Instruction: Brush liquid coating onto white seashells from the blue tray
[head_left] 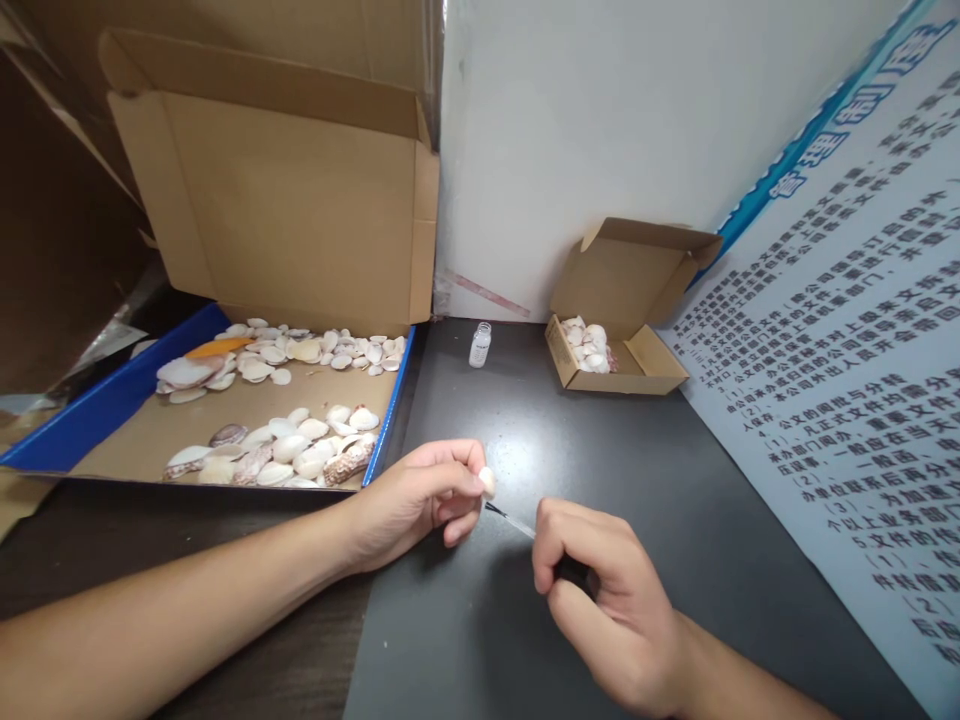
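Observation:
My left hand [420,500] pinches a small pale shell [487,481] between thumb and fingertips, just above the dark grey table [660,500]. My right hand [600,590] grips a thin brush [508,516] with a clear stem and a dark tip. The brush tip touches or nearly touches the shell's lower edge. A small clear bottle [480,344] stands open near the wall, beyond both hands.
A large open cardboard box with blue edges [90,415] at the left holds several shells [277,445]. A small open cardboard box [645,365] at the back right holds several pale shells. A printed board [862,400] leans along the right side.

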